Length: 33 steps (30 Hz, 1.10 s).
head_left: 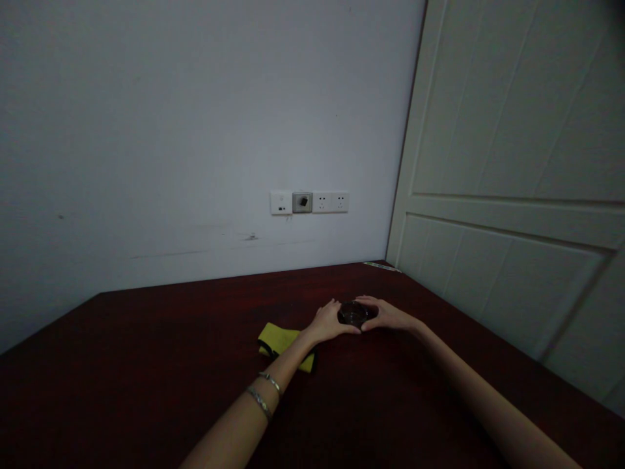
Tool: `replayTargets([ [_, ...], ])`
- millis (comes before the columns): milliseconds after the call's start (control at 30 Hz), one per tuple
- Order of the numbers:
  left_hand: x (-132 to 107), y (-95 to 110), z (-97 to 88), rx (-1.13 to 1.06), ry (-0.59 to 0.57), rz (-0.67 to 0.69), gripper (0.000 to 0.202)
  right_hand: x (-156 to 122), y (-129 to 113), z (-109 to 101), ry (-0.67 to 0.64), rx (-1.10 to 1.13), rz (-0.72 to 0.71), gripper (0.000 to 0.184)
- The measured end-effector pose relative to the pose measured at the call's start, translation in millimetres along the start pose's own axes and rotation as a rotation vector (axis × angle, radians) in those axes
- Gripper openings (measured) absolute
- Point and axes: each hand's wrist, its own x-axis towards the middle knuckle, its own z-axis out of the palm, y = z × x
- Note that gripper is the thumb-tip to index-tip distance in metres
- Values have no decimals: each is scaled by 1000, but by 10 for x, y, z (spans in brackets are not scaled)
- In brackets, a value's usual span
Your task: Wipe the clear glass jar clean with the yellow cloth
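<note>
A small round glass dish [353, 314], looking dark against the dark red tabletop, sits between my two hands. My left hand [332, 322] curves around its left side, with the thumb along the near edge. From the right, my right hand [385, 314] wraps its other side, fingers at the far rim and thumb at the near one. Both thumb tips come close together in front of the dish. Under my left forearm lies a folded yellow cloth [278, 338] with black edging, partly hidden by the arm. Two silver bracelets [264, 394] circle my left wrist.
The dark red table [146, 365] meets a pale wall along its back edge. Wall sockets [331, 202] and a grey switch plate [302, 202] sit above it. A white panelled door [488, 260] borders the right side. A thin pale strip [382, 266] lies in the far right corner.
</note>
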Motion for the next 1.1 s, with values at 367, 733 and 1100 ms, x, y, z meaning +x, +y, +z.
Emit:
replayTargets([
  [367, 7, -12, 39, 26, -10, -23, 77, 8, 22, 22, -21, -1, 26, 92],
  [733, 22, -29, 43, 45, -36, -31, 81, 13, 54, 37, -21, 10, 4, 86],
  [1100, 1, 46, -35, 64, -163, -157, 124, 1, -12, -4, -77, 1, 50, 99],
])
